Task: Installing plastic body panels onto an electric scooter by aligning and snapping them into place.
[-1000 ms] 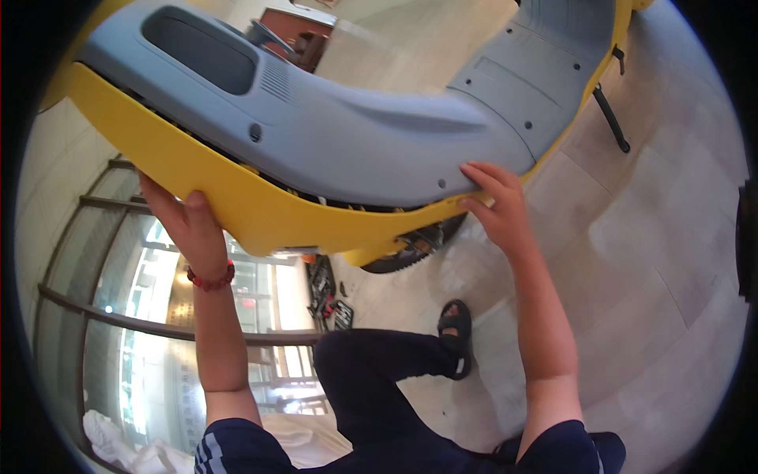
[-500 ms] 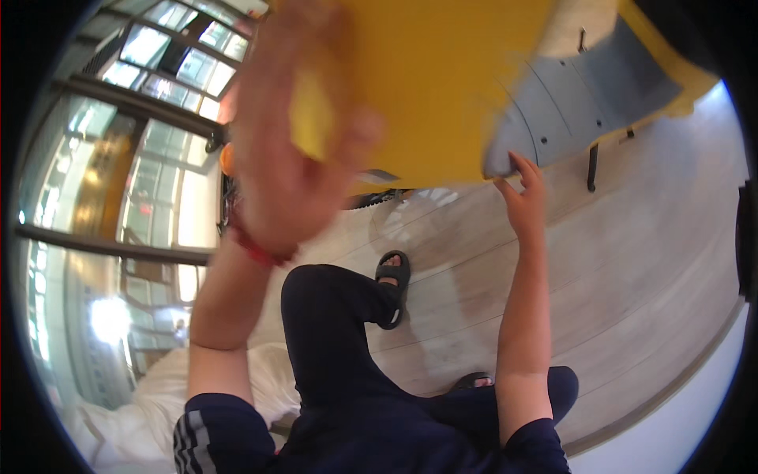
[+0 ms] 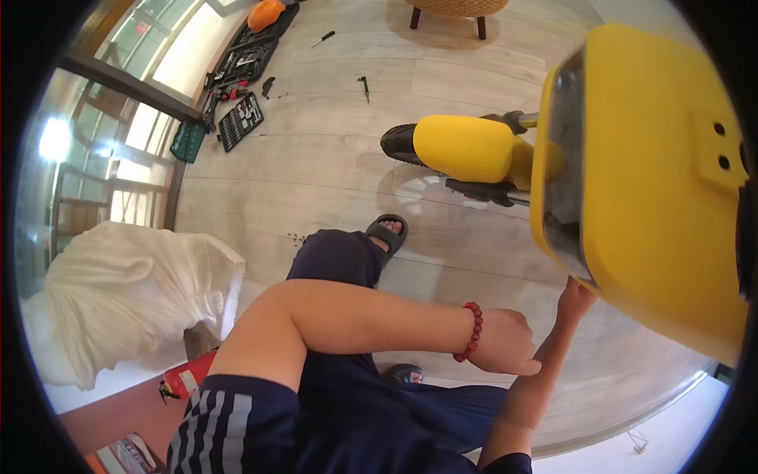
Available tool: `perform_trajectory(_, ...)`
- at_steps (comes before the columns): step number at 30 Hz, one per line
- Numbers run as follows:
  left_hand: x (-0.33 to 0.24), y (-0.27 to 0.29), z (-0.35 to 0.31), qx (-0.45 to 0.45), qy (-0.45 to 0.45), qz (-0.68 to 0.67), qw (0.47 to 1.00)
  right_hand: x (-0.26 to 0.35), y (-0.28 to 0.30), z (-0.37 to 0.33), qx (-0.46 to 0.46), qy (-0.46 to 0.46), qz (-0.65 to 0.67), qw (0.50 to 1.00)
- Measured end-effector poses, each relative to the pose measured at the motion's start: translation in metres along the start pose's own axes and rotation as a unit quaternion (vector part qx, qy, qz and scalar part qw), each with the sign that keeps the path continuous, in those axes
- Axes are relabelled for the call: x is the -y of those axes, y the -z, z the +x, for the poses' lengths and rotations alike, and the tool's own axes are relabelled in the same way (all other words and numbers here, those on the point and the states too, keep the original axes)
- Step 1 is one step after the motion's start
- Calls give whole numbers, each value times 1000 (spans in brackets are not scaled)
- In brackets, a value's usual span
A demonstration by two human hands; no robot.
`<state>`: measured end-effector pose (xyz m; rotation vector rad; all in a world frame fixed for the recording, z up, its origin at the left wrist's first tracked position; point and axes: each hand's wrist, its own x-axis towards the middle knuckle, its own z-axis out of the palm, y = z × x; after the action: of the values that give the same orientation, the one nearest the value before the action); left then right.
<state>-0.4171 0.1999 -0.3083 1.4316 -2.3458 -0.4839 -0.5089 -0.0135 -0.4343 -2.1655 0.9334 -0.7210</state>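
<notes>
At the right looms a large yellow front cover [image 3: 655, 182] with rounded corners and a dark glossy strip along its left side. It belongs to a two-wheeler whose yellow mudguard [image 3: 462, 148] and black tyre [image 3: 401, 144] show to its left. My right hand [image 3: 576, 302] reaches up to the cover's lower edge; its fingers are hidden there. My left hand [image 3: 503, 343], with a red bead bracelet [image 3: 474, 332] at the wrist, crosses in front of my body. Its fingers curl under beside my right forearm, apart from the cover; whether they hold anything is hidden.
Far left, a black tool case [image 3: 251, 55] holds an orange helmet [image 3: 266, 14]; a socket set [image 3: 240, 122] lies nearby. Loose tools and a screwdriver [image 3: 323, 38] lie on the floor. A draped white cloth [image 3: 142, 296] and a red fire extinguisher [image 3: 188, 378] are at the left.
The yellow cover now appears farther right, and the wheel and tools have come into view. My left hand has left the cover's side and swung down to the right. My right hand sits lower.
</notes>
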Motion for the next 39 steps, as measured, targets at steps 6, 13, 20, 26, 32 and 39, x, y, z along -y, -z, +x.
perform_trajectory(6,25,26,-21,-99,71,-16,992,-16,6,0,-33,87,-41,995)
perform_trajectory(13,53,80,-56,-434,39,-35,899,9,-7,1,-52,154,-8,987)
perform_trajectory(20,72,102,-70,-543,116,-69,829,20,-14,8,-91,138,-32,986)
perform_trajectory(26,82,92,-48,-554,118,-4,824,12,-17,8,-84,85,-8,993)
perform_trajectory(32,89,76,-41,-586,97,1,805,12,-13,1,-60,128,-24,990)
perform_trajectory(39,110,66,-53,-569,14,-80,819,40,19,1,-45,97,-93,990)
